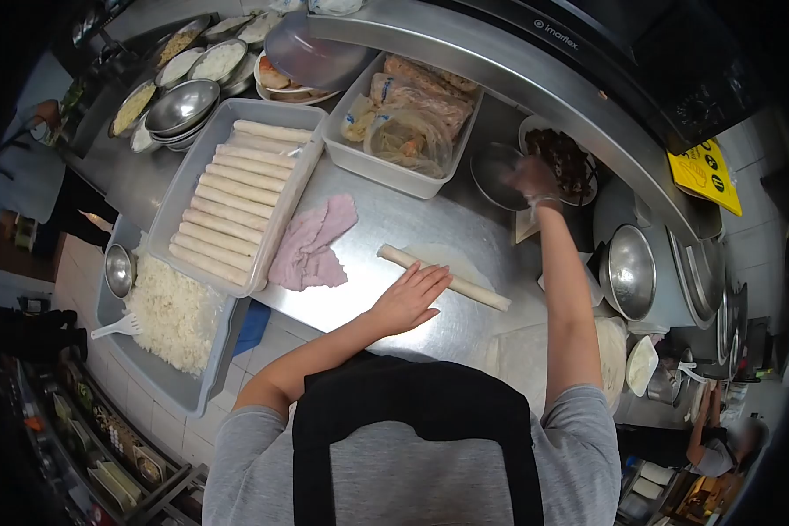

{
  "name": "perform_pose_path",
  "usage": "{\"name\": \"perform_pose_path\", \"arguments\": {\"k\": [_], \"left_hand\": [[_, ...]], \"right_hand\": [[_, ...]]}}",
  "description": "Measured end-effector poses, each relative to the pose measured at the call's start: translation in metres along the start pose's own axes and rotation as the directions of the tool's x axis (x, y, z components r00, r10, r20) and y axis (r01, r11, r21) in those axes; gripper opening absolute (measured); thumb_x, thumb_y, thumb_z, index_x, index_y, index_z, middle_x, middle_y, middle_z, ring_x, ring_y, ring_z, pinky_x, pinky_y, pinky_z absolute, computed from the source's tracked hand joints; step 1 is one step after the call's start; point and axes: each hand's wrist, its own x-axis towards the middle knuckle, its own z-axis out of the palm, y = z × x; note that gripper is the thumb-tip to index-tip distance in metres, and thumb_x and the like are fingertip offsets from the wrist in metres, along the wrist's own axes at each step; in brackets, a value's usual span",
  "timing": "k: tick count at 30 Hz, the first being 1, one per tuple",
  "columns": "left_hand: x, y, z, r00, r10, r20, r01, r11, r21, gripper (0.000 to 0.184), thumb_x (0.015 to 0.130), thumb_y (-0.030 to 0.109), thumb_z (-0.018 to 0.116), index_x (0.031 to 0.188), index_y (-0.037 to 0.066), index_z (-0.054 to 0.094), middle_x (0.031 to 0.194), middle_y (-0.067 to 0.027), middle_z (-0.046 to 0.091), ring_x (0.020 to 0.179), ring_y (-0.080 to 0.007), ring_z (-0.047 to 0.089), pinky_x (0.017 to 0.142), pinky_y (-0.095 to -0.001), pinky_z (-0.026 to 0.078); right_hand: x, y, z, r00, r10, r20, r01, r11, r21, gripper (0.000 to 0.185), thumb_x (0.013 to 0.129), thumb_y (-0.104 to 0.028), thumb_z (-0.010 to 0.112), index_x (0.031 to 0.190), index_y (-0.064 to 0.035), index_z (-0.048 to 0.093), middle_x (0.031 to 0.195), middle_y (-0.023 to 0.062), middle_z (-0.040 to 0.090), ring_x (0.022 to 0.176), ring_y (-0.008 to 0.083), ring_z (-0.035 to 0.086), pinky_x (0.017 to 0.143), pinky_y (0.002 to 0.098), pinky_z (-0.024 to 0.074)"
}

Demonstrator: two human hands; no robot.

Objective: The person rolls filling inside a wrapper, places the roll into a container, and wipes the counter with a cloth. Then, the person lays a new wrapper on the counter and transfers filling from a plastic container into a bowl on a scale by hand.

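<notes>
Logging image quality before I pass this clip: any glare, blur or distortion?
Head view: strong wide-angle distortion, the steel shelf bowed and the corners dark; bright glare on the steel table near the pink cloth; right hand motion-blurred, left hand fairly sharp.

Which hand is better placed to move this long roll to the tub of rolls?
Probably your left hand: it rests on the long roll, nearer the plastic tub; your right hand is by the dark strips.

passage: counter (366, 230) between cloth (316, 245) and roll (480, 293) | obstacles: tub (384, 169), shelf edge (535, 86)
</notes>
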Motion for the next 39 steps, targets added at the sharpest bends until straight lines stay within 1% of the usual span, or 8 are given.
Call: {"name": "perform_pose_path", "arguments": {"k": [2,4,5,7,11,13,15,39], "left_hand": [[-0.001,0.004,-0.001,1.000,0.016,-0.011,-0.016,1.000,-0.002,0.066,0.085,0.030,0.059,0.139,0.002,0.032,0.143,-0.0153,0.033,0.134,-0.0297,0.029,0.111,-0.0477,0.022],[-0.004,0.009,0.002,1.000,0.017,0.023,-0.017,1.000,-0.003,0.069,0.086,0.035,0.058,0.140,0.002,0.030,0.146,-0.0160,0.028,0.137,-0.0307,0.024,0.112,-0.0479,0.020],[-0.004,0.011,0.003,0.999,0.022,0.027,-0.022,1.000,-0.003,0.069,0.086,0.035,0.058,0.140,0.002,0.030,0.146,-0.0160,0.028,0.137,-0.0307,0.024,0.112,-0.0479,0.020],[-0.007,0.012,0.006,0.998,-0.009,0.059,0.006,0.998,0.056,0.072,0.087,0.040,0.055,0.142,0.003,0.027,0.148,-0.0162,0.026,0.138,-0.0313,0.022,0.112,-0.0477,0.018],[-0.007,0.011,0.007,0.998,-0.016,0.068,0.012,0.999,0.053,0.074,0.088,0.043,0.053,0.143,0.003,0.026,0.148,-0.0165,0.025,0.138,-0.0313,0.020,0.113,-0.0476,0.017],[-0.008,0.011,0.008,0.998,-0.008,0.054,0.005,0.998,0.055,0.074,0.087,0.043,0.053,0.142,0.003,0.026,0.148,-0.0166,0.024,0.139,-0.0314,0.020,0.113,-0.0473,0.017],[-0.009,0.011,0.010,0.999,-0.007,0.043,0.004,0.998,0.058,0.073,0.087,0.042,0.054,0.142,0.002,0.027,0.148,-0.0159,0.025,0.138,-0.0308,0.020,0.113,-0.0467,0.017],[-0.011,0.010,0.012,1.000,0.004,0.003,-0.005,0.998,0.062,0.073,0.086,0.042,0.055,0.142,0.003,0.027,0.148,-0.0143,0.027,0.138,-0.0300,0.020,0.114,-0.0467,0.016]], "right_hand": [[0.002,0.023,-0.001,0.999,0.037,0.011,-0.037,0.998,0.058,0.028,0.072,-0.027,0.075,0.088,-0.0059,0.065,0.076,0.0115,0.065,0.063,0.0316,0.060,0.061,0.0383,0.0483],[-0.006,0.046,0.011,0.976,0.145,0.160,-0.209,0.449,0.869,0.022,0.078,-0.024,0.072,0.089,-0.0063,0.064,0.066,0.0020,0.058,0.046,0.0162,0.049,0.045,0.0274,0.0400],[-0.013,0.050,0.013,0.976,0.151,0.159,-0.211,0.447,0.869,0.022,0.078,-0.024,0.072,0.089,-0.0063,0.064,0.066,0.0020,0.058,0.046,0.0162,0.049,0.045,0.0274,0.0400],[-0.041,0.036,0.008,0.952,0.067,0.300,-0.285,-0.173,0.943,0.018,0.081,-0.019,0.070,0.092,-0.0074,0.062,0.066,-0.0031,0.054,0.045,0.0040,0.041,0.039,0.0207,0.0309],[-0.088,-0.002,0.018,0.892,-0.201,0.406,-0.452,-0.345,0.823,0.014,0.078,-0.014,0.070,0.086,-0.0075,0.060,0.066,-0.0022,0.056,0.049,0.0046,0.047,0.041,0.0198,0.0339],[-0.094,-0.029,0.036,0.866,-0.213,0.451,-0.234,0.626,0.744,0.016,0.074,-0.017,0.073,0.075,-0.0059,0.062,0.063,0.0007,0.057,0.053,0.0064,0.051,0.043,0.0247,0.0386],[-0.110,-0.061,0.031,0.824,-0.223,0.521,0.035,0.937,0.347,0.028,0.068,-0.026,0.076,0.065,-0.0020,0.060,0.061,0.0087,0.059,0.054,0.0152,0.055,0.049,0.0331,0.0431],[-0.092,-0.060,0.046,0.805,-0.060,0.590,0.055,0.998,0.027,0.051,0.068,-0.048,0.071,0.074,0.0025,0.067,0.078,0.0230,0.064,0.070,0.0337,0.062,0.066,0.0405,0.0470]]}}
